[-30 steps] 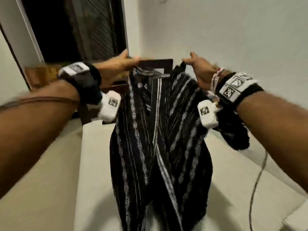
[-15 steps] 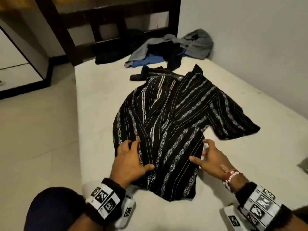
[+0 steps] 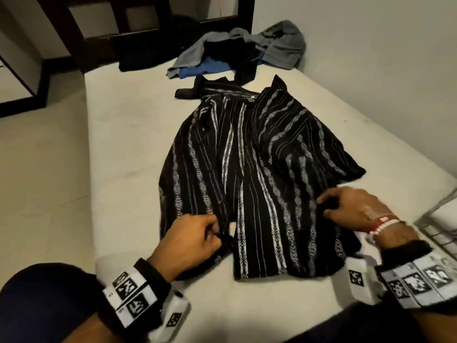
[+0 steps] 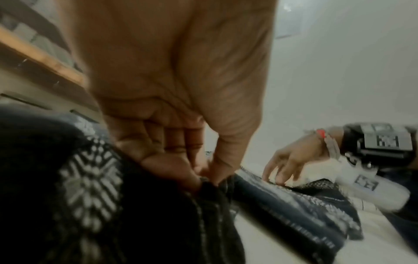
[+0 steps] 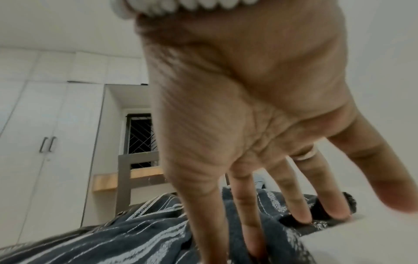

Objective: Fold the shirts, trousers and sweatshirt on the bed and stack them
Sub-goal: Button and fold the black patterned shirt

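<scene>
Black striped shirt (image 3: 249, 169) lies spread, unfolded, mid-bed (image 3: 128, 144); left hand (image 3: 190, 241) pinches its near hem, right hand (image 3: 356, 209) presses fingertips, uncurled, on its right edge. Far pile (image 3: 237, 53) awaits; nothing stacked yet

Black white-striped shirt (image 3: 252, 174) spread flat on the bed (image 3: 128, 149), collar far, unfolded clothes heap (image 3: 237, 53) piled beyond it
</scene>
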